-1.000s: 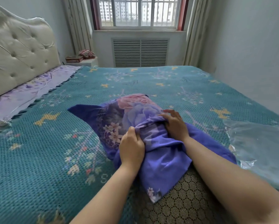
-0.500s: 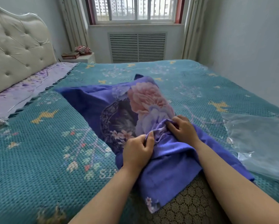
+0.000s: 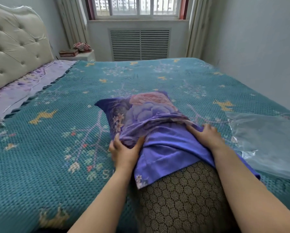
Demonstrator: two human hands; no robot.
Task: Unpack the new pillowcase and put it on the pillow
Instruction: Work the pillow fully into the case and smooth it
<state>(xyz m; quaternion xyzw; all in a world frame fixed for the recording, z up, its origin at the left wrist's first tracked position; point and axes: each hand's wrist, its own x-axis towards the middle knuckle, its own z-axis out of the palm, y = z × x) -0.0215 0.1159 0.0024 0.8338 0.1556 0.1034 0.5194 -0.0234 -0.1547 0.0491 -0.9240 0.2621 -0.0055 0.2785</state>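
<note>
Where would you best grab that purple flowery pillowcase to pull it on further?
Probably at its bunched open edge, one hand on each side, coming from the near end. On the pillowcase the left hand already pinches that gathered hem; the right hand presses on it. The far end looks closed, offering no grip.

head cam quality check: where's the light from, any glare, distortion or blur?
Head view: soft daylight from the window, panes overexposed; mild sheen on the plastic bag; wide-angle bending at the headboard; blanket smears toward the bottom corner; both hands sharp.
</note>
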